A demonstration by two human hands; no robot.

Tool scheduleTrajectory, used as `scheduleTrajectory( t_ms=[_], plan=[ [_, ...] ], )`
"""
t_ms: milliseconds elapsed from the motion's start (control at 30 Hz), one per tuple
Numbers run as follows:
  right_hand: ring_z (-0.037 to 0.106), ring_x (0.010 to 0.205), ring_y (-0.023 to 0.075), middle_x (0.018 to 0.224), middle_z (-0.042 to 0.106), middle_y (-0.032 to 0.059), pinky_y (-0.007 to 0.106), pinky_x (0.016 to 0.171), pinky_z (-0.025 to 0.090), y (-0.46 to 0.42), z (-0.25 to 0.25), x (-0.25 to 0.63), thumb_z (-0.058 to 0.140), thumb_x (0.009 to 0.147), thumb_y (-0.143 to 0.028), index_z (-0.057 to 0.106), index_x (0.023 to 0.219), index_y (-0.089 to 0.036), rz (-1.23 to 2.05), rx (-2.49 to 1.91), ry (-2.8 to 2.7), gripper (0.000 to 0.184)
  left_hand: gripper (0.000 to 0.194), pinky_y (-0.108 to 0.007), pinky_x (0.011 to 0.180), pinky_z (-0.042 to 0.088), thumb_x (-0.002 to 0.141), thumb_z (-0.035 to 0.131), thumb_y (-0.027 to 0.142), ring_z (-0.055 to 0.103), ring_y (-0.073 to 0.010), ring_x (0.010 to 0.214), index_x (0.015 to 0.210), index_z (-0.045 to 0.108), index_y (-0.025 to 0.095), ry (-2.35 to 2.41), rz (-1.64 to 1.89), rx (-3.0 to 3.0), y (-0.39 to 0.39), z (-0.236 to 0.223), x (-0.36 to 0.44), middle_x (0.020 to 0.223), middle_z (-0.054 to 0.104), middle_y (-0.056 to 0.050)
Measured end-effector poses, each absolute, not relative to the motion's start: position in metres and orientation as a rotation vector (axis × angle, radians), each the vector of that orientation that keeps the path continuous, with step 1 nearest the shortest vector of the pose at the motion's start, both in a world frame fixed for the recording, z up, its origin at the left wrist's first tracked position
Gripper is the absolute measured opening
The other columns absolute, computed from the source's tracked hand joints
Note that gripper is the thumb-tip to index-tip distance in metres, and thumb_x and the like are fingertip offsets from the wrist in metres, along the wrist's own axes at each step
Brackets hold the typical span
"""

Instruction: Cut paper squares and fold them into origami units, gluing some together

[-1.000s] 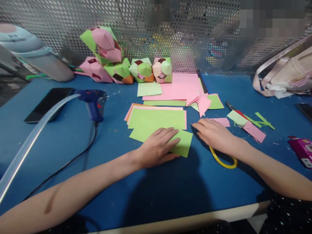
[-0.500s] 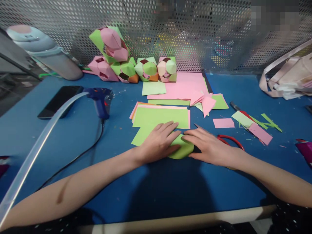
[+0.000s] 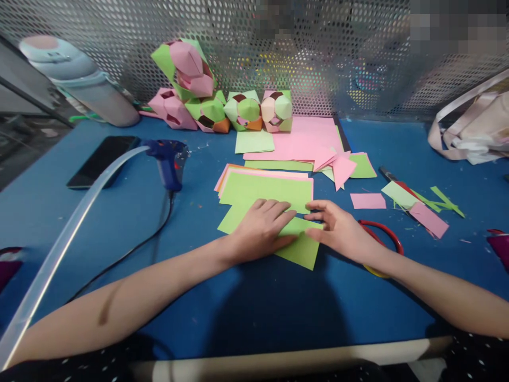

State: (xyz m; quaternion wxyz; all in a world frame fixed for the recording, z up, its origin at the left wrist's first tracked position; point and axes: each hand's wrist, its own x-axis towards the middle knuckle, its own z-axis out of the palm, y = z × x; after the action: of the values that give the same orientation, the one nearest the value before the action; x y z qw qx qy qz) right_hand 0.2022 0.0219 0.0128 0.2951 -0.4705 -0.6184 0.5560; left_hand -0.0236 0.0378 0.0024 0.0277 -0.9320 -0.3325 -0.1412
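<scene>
A light green paper sheet [image 3: 303,250] lies flat on the blue table [image 3: 258,307], just in front of a stack of green, pink and orange sheets [image 3: 265,188]. My left hand [image 3: 262,229] rests on the sheet with its fingers stretched out flat, pressing it down. My right hand [image 3: 339,229] reaches in from the right, fingers extended, with the fingertips and thumb touching the sheet's right edge. Behind my right wrist lie scissors with a red handle loop [image 3: 382,232].
A blue glue gun [image 3: 167,161] with its cord, a long clear glue stick [image 3: 59,249] and a black phone [image 3: 102,160] lie at the left. Folded paper balls [image 3: 238,109] line the perforated back wall. Pink sheets [image 3: 304,140], paper scraps [image 3: 421,209] and a bag [image 3: 473,127] are at the right.
My right hand left the scissors and came to the green sheet. The sheet's right side was curled over half a second ago and now lies flat.
</scene>
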Motion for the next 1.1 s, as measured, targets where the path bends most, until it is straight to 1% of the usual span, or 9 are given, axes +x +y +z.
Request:
scheduleTrajectory(
  t_ms=[100,200,333,467,567,667,833,967,1100],
  plan=[
    [0.060,0.108,0.0233,0.128,0.056,0.0102,0.039,0.085,0.054,0.019,0.009,0.202,0.063,0.079,-0.020,0.044,0.130,-0.028,1.352,-1.298,-1.773,0.055,0.041,-0.045,0.082,0.044,0.088,0.055,0.038,0.057,-0.0319,0.104,0.120,0.054,0.011,-1.034,-0.539,-2.898,0.038,0.005,-0.024,0.119,0.060,-0.018],
    [0.060,0.105,0.0206,0.133,0.053,0.0098,0.037,0.083,0.054,0.020,0.019,0.202,0.061,0.079,-0.018,0.044,0.130,-0.027,1.462,-1.150,-1.770,0.054,0.038,-0.043,0.086,0.046,0.090,0.055,0.031,0.058,-0.0285,0.105,0.121,0.053,0.010,-1.090,-0.777,-2.938,0.036,0.013,-0.024,0.116,0.063,-0.017],
    [0.059,0.107,0.0192,0.130,0.054,0.0108,0.035,0.085,0.053,0.029,0.035,0.204,0.064,0.077,-0.019,0.048,0.121,-0.022,1.516,-1.043,-1.590,0.047,0.016,-0.028,0.065,0.048,0.089,0.053,0.024,0.060,-0.0155,0.072,0.096,0.064,0.015,-1.389,-1.021,-3.112,0.032,0.024,-0.023,0.083,0.068,-0.006],
    [0.062,0.095,0.0162,0.117,0.061,0.0109,0.037,0.088,0.051,0.037,0.030,0.207,0.066,0.078,-0.023,0.051,0.115,-0.019,1.481,-1.158,-1.498,0.041,0.017,-0.021,0.051,0.043,0.087,0.054,0.028,0.054,-0.0100,0.056,0.080,0.061,0.015,-2.160,-1.301,-3.153,0.030,0.029,-0.019,0.065,0.061,0.000],
    [0.061,0.082,0.0129,0.106,0.064,0.0094,0.035,0.083,0.052,0.040,0.021,0.207,0.069,0.076,-0.022,0.052,0.115,-0.017,1.506,-1.201,-1.492,0.042,0.021,-0.021,0.052,0.046,0.084,0.058,0.033,0.056,-0.0092,0.058,0.093,0.057,0.015,-2.530,-1.536,-3.118,0.029,0.031,-0.013,0.074,0.062,0.000],
    [0.061,0.081,0.0123,0.105,0.064,0.0082,0.033,0.080,0.053,0.040,0.020,0.202,0.070,0.076,-0.021,0.054,0.114,-0.017,1.493,-1.150,-1.492,0.042,0.033,-0.018,0.049,0.042,0.079,0.066,0.032,0.054,-0.0064,0.057,0.105,0.055,0.016,-2.683,-1.604,-3.133,0.028,0.031,-0.004,0.083,0.062,0.001],
    [0.064,0.090,0.0161,0.106,0.065,0.0081,0.035,0.084,0.053,0.039,0.031,0.194,0.068,0.079,-0.027,0.056,0.109,-0.018,1.425,-1.065,-1.483,0.033,0.020,-0.016,0.041,0.033,0.081,0.064,0.033,0.043,-0.0046,0.043,0.076,0.058,0.014,-2.785,-1.467,-3.255,0.028,0.030,-0.002,0.053,0.051,0.005],
    [0.065,0.092,0.0169,0.105,0.066,0.0082,0.038,0.086,0.053,0.043,0.024,0.198,0.066,0.081,-0.031,0.055,0.108,-0.019,1.441,-1.134,-1.397,0.031,0.023,-0.020,0.044,0.044,0.082,0.064,0.035,0.055,-0.0078,0.050,0.078,0.055,0.014,-2.851,-1.987,-2.942,0.034,0.025,-0.008,0.073,0.064,-0.003],
    [0.064,0.094,0.0161,0.106,0.065,0.0088,0.037,0.088,0.052,0.043,0.010,0.198,0.069,0.078,-0.025,0.054,0.110,-0.018,1.470,-1.131,-1.491,0.036,0.026,-0.018,0.040,0.039,0.082,0.065,0.036,0.053,-0.0065,0.047,0.093,0.055,0.015,-2.861,-1.944,-3.032,0.035,0.021,-0.007,0.074,0.064,-0.001]
  ],
)
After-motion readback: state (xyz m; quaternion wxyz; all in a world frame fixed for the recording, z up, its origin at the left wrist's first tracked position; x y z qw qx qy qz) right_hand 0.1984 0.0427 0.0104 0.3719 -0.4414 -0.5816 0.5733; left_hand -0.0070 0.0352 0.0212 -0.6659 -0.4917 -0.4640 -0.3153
